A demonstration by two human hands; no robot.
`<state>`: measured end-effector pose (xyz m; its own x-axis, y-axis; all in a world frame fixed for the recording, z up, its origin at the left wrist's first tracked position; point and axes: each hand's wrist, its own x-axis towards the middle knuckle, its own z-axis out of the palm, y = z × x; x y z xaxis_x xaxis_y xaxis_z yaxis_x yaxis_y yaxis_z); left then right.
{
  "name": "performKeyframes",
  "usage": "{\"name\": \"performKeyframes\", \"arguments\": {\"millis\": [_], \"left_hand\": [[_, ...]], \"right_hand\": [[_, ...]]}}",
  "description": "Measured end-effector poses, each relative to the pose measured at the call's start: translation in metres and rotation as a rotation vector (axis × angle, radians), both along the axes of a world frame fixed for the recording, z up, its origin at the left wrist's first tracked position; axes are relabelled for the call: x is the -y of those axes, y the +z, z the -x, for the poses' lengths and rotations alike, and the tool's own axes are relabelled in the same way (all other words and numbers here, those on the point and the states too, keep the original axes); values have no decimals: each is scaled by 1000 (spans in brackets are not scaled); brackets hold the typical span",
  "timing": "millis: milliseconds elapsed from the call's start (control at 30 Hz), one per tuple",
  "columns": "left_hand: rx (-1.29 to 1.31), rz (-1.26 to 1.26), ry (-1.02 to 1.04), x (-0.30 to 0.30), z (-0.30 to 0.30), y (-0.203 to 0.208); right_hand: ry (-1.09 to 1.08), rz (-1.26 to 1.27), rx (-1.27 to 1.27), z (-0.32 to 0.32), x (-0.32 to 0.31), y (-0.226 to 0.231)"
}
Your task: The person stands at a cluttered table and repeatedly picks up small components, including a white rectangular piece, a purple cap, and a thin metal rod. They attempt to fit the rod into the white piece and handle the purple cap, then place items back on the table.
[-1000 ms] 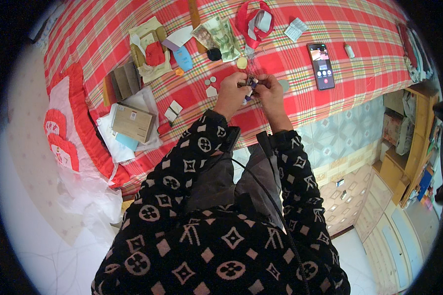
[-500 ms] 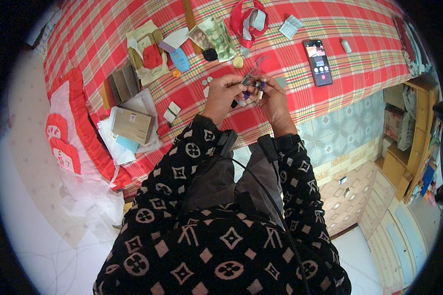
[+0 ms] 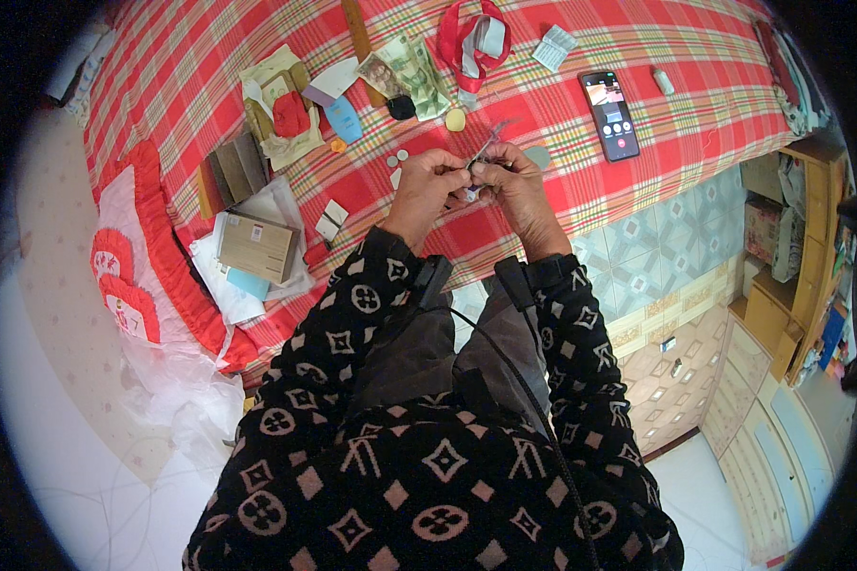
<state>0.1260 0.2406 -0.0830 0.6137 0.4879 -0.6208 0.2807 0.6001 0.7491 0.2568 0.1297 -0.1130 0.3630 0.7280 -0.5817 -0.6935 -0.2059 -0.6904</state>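
Closer together than before: left hand (image 3: pixel 421 195) and right hand (image 3: pixel 524 193) | both pinching small bundle (image 3: pixel 472 193) | handling seems unfinished, nothing set down

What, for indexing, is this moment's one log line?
left hand: pinching small purple-and-white item, partly hidden | right hand: pinching it | black rectangular phone: on red plaid cloth

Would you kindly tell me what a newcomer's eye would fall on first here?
Probably the red plaid cloth, spread across the upper view. Above its near edge, the left hand and right hand pinch a small item, mostly hidden. A lit phone lies farther right.
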Motion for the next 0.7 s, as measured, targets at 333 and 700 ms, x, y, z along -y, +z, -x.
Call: {"name": "performKeyframes", "arguments": {"millis": [333, 700], "left_hand": [[-61, -131, -76, -3, 13, 4], [-128, -57, -26, -5, 28, 8]], "right_hand": [[-189, 8, 14, -6, -3, -2], [-134, 35, 1001, -28, -7, -10]]}}
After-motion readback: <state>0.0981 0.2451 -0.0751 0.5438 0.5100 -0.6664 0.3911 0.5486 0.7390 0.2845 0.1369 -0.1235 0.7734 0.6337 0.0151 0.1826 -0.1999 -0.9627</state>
